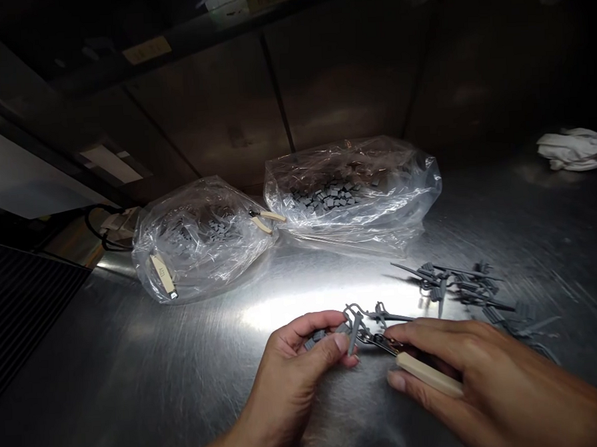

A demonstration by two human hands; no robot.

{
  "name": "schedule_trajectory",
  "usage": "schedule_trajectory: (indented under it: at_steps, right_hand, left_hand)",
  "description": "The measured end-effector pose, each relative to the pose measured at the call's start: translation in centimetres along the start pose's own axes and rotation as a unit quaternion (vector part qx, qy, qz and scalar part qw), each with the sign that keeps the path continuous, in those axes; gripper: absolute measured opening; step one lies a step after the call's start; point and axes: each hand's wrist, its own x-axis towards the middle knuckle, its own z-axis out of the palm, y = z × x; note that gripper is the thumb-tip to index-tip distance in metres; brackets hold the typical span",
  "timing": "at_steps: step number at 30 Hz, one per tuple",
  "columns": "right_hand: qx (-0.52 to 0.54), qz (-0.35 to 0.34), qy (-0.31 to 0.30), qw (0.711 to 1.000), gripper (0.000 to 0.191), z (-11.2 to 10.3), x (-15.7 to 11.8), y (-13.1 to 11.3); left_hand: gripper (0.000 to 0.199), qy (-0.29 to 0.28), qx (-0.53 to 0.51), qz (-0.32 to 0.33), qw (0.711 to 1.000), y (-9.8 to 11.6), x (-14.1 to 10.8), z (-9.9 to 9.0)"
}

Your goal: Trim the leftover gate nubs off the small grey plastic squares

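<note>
Between the thumb and fingers of my left hand (pixel 299 367) is a grey plastic sprue (pixel 355 330) with small moulded parts on it. My right hand (pixel 456 362) is closed round cream-handled nippers (pixel 426 373). Their metal jaws point left and meet the sprue just beyond my left fingertips; whether they are closed on it I cannot tell. Past my right hand, several more grey sprues (pixel 439 283) lie in a loose pile on the metal table (pixel 151 378).
At the back stands a clear plastic bag (pixel 397 201) holding many small grey pieces. A second clear bag (pixel 195 262) sits left of it, with another pair of cream-handled nippers (pixel 265 220) and a cream-coloured cutter (pixel 163 276) on it. A white cloth (pixel 575 149) lies far right.
</note>
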Motion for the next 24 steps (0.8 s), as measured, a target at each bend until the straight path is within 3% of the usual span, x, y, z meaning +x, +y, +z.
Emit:
schedule_trajectory:
  at_steps: [9,13,18,21,24]
  right_hand:
    - [0.028,0.021,-0.053,0.998,0.024,-0.2,0.0,-0.5]
    - [0.037,0.067,-0.058,0.995,0.024,-0.1,-0.1,0.0]
    - [0.010,0.121,-0.065,0.990,0.036,-0.3,-1.9,1.5]
    - [0.003,0.130,-0.072,0.989,0.039,-1.6,-2.6,2.5]
    - [0.018,0.143,-0.035,0.989,0.032,-4.3,-2.1,3.4]
  left_hand:
    - [0.032,-0.003,-0.048,-0.019,0.999,0.3,-0.2,0.6]
    - [0.035,0.017,-0.100,-0.058,0.993,0.7,-0.2,1.2]
    - [0.029,0.013,-0.107,-0.043,0.993,1.0,-0.3,1.6]
    - [0.027,-0.003,-0.108,-0.046,0.993,1.0,-0.3,1.5]
    - [0.024,-0.011,-0.096,-0.051,0.994,1.0,-0.2,1.3]
